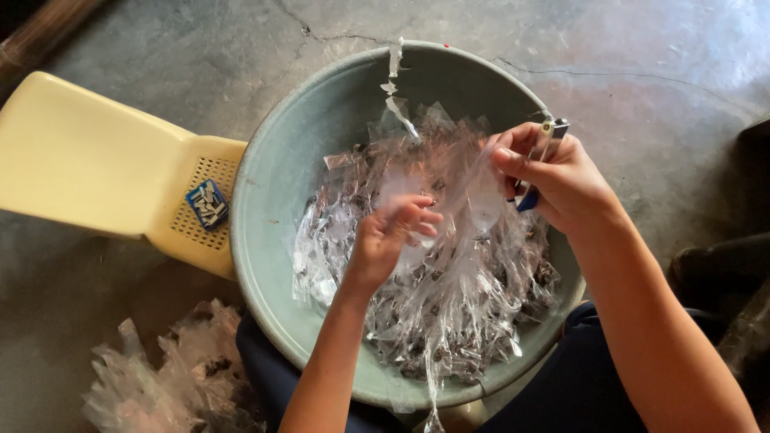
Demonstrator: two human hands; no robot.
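A large grey-green basin (pixel 273 240) rests on my lap, filled with several small clear plastic bags (pixel 457 297) holding something dark. My left hand (pixel 389 240) is over the middle of the pile, fingers pinched on a clear plastic bag (pixel 449 188) that stretches across to my right hand (pixel 557 180). My right hand holds the bag's other end together with a small metal stapler with a blue base (pixel 541 160), above the basin's right side. A strip of clear plastic (pixel 395 80) hangs over the far rim.
A pale yellow plastic chair (pixel 96 160) lies to the left, with a small blue box of staples (pixel 208 204) on its perforated part. More clear bags (pixel 172 377) lie on the cracked concrete floor at lower left. Dark objects sit at the right edge.
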